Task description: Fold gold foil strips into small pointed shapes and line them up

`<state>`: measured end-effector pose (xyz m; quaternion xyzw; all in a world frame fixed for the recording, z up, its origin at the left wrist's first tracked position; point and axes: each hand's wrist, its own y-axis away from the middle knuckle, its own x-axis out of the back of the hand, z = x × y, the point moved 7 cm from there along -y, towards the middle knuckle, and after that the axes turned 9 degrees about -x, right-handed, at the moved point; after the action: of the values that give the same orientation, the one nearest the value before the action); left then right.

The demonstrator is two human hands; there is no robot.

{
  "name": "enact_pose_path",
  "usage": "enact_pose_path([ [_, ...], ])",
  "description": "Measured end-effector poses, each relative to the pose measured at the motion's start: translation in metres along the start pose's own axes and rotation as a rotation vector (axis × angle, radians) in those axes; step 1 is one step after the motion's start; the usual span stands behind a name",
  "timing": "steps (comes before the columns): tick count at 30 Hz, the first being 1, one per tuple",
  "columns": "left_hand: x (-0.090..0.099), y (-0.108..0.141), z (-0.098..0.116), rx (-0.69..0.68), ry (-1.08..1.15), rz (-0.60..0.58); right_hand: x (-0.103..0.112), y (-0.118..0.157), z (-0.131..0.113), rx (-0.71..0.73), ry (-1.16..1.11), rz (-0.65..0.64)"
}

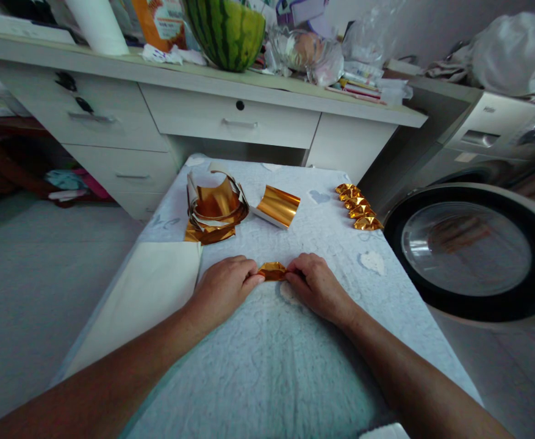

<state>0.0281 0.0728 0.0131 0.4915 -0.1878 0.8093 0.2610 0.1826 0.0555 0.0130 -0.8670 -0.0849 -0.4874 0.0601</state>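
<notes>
Foil [273, 272], gold and folded into a narrow boat-like shape, at the middle of the cloth-covered table [267, 366], between both hands. Long axis running side to side, nearly level, one end pointing left, the other right; tips hidden by fingers. Left hand [228, 281] pinching the left end between thumb and fingertips, right hand [315, 284] pinching the right end likewise. Straight beyond, a curved gold sheet [279, 206]; just left of that, a stack of curled gold sheets [216, 201]. Off to the right, a slanting row of folded gold pieces [357, 203], each lying roughly side to side as well.
</notes>
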Motion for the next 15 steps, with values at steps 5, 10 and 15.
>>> enact_pose_path([
  [5,-0.0042,-0.0015,0.0003,-0.014,-0.078,-0.032,-0.0016,-0.0022,0.0005,-0.031,0.086,0.004],
  [10,-0.0062,-0.0026,0.0010,-0.006,-0.175,-0.043,-0.0017,-0.0053,-0.0012,-0.065,0.135,0.017],
  [15,-0.0061,-0.0025,0.0008,0.003,-0.204,-0.034,-0.0023,-0.0073,-0.0014,-0.086,0.168,0.038],
])
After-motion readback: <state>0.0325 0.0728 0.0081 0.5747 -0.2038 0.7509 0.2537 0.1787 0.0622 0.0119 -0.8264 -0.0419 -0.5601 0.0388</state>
